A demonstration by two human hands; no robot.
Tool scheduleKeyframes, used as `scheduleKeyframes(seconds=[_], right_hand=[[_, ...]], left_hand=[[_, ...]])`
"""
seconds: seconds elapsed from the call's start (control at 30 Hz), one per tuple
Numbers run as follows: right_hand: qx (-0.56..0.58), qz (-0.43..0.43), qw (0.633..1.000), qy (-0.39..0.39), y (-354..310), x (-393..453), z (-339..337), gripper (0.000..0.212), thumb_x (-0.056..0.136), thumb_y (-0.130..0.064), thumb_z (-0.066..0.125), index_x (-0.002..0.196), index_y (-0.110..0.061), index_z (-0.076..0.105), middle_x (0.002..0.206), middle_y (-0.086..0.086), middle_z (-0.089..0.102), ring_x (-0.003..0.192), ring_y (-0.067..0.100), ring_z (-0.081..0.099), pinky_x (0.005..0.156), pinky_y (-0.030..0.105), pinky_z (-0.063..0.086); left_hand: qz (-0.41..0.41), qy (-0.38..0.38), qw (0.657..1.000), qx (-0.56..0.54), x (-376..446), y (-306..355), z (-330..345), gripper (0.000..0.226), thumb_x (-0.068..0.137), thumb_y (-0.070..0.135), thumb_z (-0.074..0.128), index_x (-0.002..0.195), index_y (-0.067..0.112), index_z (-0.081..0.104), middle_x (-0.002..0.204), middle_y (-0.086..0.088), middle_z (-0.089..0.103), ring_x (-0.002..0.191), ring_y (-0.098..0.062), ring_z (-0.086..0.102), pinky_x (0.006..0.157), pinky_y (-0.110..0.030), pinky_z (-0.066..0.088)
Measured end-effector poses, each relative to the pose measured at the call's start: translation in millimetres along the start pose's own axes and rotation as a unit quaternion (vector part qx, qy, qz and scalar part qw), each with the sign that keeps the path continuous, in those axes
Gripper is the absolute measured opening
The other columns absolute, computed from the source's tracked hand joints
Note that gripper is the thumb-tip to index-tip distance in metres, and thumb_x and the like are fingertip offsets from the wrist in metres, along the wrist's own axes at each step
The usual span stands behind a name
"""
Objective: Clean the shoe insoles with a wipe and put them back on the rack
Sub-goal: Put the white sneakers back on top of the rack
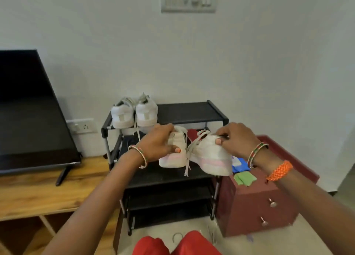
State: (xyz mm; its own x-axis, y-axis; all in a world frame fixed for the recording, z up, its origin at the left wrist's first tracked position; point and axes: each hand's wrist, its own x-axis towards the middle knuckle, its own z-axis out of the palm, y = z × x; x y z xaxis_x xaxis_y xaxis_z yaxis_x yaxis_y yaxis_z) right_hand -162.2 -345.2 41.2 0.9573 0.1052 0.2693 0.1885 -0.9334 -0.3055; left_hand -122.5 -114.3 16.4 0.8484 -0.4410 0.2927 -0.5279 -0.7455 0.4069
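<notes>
My left hand (157, 143) grips a white and pink sneaker (173, 156) by its heel. My right hand (236, 139) grips the matching white and pink sneaker (210, 156) at its collar, laces hanging down. Both shoes are held just above the second shelf of the black shoe rack (192, 110). A second pair of white sneakers (134, 114) stands on the left of the rack's top shelf. A blue wipe packet (239, 164) and a green cloth (245, 178) lie on the maroon drawer unit to the right. No insole shows.
A maroon drawer unit (255, 202) stands right of the rack. A wooden table (48, 189) with a black TV (28, 116) sits to the left. Wall sockets are behind. My red-clad knees (176, 245) are at the bottom edge.
</notes>
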Motion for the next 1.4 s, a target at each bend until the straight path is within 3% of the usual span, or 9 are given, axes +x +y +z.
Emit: scheduleKeyframes(seconds=[0.1, 0.2, 0.27, 0.37, 0.6, 0.8, 0.93, 1.17, 1.4], right_hand=[[0.035, 0.002, 0.996, 0.084, -3.2, 3.0, -19.1, 0.021, 0.086, -0.018, 0.060, 0.104, -0.019, 0.072, 0.102, 0.006, 0.071, 0.094, 0.026, 0.061, 0.069, 0.022, 0.031], [0.031, -0.004, 0.988, 0.151, -8.7, 16.7, -16.9, 0.018, 0.085, -0.017, 0.060, 0.097, -0.019, 0.073, 0.093, 0.009, 0.071, 0.090, 0.031, 0.062, 0.067, 0.028, 0.040], [0.021, -0.011, 0.983, 0.179, -11.4, 31.8, -6.4, 0.016, 0.086, -0.018, 0.057, 0.093, -0.018, 0.072, 0.089, 0.010, 0.070, 0.088, 0.034, 0.062, 0.068, 0.032, 0.045], [0.008, -0.024, 0.981, 0.193, -11.7, 59.7, 15.8, 0.017, 0.086, -0.014, 0.054, 0.093, -0.016, 0.069, 0.089, 0.009, 0.070, 0.086, 0.033, 0.063, 0.065, 0.031, 0.043], [0.011, -0.048, 0.977, 0.206, -6.4, 142.7, 50.9, 0.018, 0.082, -0.006, 0.052, 0.089, -0.012, 0.068, 0.085, 0.008, 0.068, 0.079, 0.032, 0.064, 0.064, 0.036, 0.049], [-0.011, -0.047, 0.963, 0.267, 0.4, 215.6, 46.8, 0.018, 0.077, 0.003, 0.056, 0.084, -0.009, 0.067, 0.078, 0.011, 0.068, 0.070, 0.033, 0.063, 0.054, 0.025, 0.035], [-0.013, -0.057, 0.961, 0.271, 10.2, 239.6, 61.2, 0.018, 0.079, 0.002, 0.057, 0.085, -0.009, 0.069, 0.082, 0.008, 0.069, 0.071, 0.030, 0.064, 0.057, 0.028, 0.046], [-0.017, -0.004, 0.981, 0.194, 20.8, 242.7, 107.2, 0.022, 0.083, -0.003, 0.047, 0.093, -0.011, 0.065, 0.089, 0.010, 0.067, 0.082, 0.031, 0.063, 0.060, 0.031, 0.042], [-0.042, -0.003, 0.991, 0.124, 16.8, 249.7, 106.8, 0.034, 0.091, -0.010, 0.043, 0.124, -0.016, 0.051, 0.126, 0.004, 0.053, 0.103, 0.026, 0.057, 0.072, 0.031, 0.043]], left_hand=[[0.000, 0.065, 0.998, 0.015, 6.7, 14.2, -23.8, 0.041, 0.076, 0.027, 0.076, 0.105, 0.014, 0.050, 0.097, 0.001, 0.049, 0.094, -0.016, 0.044, 0.082, -0.031, 0.041], [-0.005, 0.119, 0.992, 0.043, 23.1, 16.0, -33.4, 0.043, 0.078, 0.027, 0.074, 0.111, 0.013, 0.050, 0.099, 0.005, 0.046, 0.098, -0.016, 0.036, 0.079, -0.027, 0.033], [-0.016, 0.140, 0.989, 0.045, 37.9, 11.7, -31.7, 0.044, 0.079, 0.026, 0.073, 0.113, 0.013, 0.049, 0.103, 0.003, 0.051, 0.103, -0.020, 0.038, 0.083, -0.031, 0.039], [-0.031, 0.157, 0.984, 0.076, 60.1, 1.8, -19.9, 0.043, 0.081, 0.024, 0.071, 0.114, 0.011, 0.047, 0.115, -0.005, 0.055, 0.110, -0.025, 0.040, 0.085, -0.039, 0.045], [-0.062, 0.201, 0.970, 0.123, 123.0, -39.5, 1.9, 0.043, 0.085, 0.028, 0.066, 0.119, 0.011, 0.046, 0.123, -0.004, 0.051, 0.116, -0.023, 0.038, 0.077, -0.032, 0.043], [-0.060, 0.273, 0.955, 0.102, 184.4, -67.9, -21.5, 0.039, 0.083, 0.026, 0.068, 0.112, 0.009, 0.049, 0.119, -0.004, 0.054, 0.111, -0.023, 0.040, 0.072, -0.033, 0.041], [-0.055, 0.272, 0.952, 0.132, 199.6, -84.9, -21.3, 0.038, 0.083, 0.026, 0.069, 0.111, 0.009, 0.049, 0.119, -0.005, 0.054, 0.111, -0.023, 0.042, 0.069, -0.028, 0.037], [-0.038, 0.168, 0.964, 0.201, 190.5, -108.3, 32.5, 0.035, 0.088, 0.026, 0.061, 0.117, 0.014, 0.045, 0.124, 0.000, 0.049, 0.113, -0.019, 0.041, 0.075, -0.026, 0.042], [-0.113, 0.141, 0.969, 0.170, 203.8, -117.7, 36.9, 0.042, 0.088, 0.026, 0.063, 0.122, 0.015, 0.041, 0.126, -0.002, 0.048, 0.112, -0.023, 0.043, 0.073, -0.033, 0.044]])
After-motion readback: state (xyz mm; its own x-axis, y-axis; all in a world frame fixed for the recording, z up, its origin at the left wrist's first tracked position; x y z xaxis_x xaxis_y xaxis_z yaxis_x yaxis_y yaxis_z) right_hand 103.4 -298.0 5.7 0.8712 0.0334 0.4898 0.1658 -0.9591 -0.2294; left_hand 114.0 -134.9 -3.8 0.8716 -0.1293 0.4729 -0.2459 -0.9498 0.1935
